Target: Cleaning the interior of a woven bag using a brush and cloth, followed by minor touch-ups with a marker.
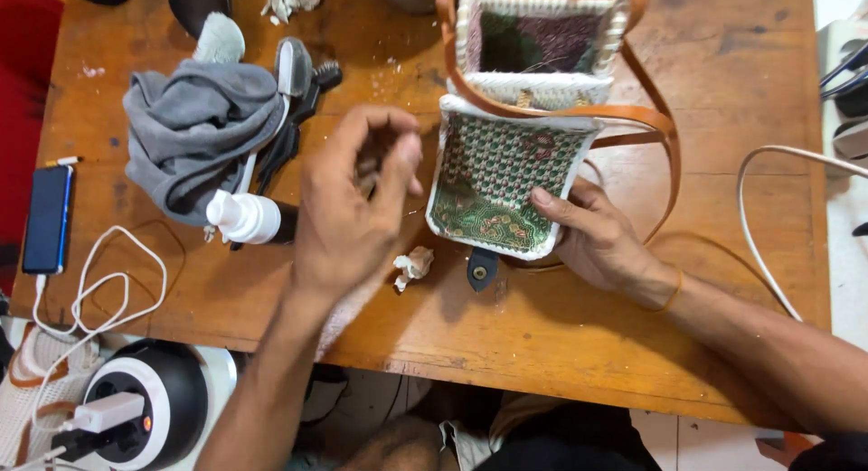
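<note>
Wooden counter point(561, 344) fills most of the view; its far edge is cut off at the top. On it, centre-right, lies the woven bag point(533, 64), mouth open toward me, dark patterned lining showing inside. Its flap point(497, 186) is folded down flat toward me: green and cream weave, white edging, a dark snap tab at the lower tip. The tan leather strap point(665, 132) loops round the bag and off the top edge, so its full run is hidden.

My right hand point(601, 240) rests on the counter at the flap's right edge, thumb pressed on the flap, fingers curled beneath; whether they pinch the fabric I cannot tell. My left hand point(353, 209) hovers just left of the flap, fingers loosely bent and apart, holding nothing I can make out; it is slightly blurred.

Left of it, a crumpled grey cloth point(194, 132) covers part of a black brush point(298, 100). A white spray bottle point(242, 216) lies just below the cloth. A small crumpled scrap point(414, 265) sits near the snap tab. A blue phone point(47, 220) lies at the left edge, white cable point(99, 290) trailing off the counter.
</note>
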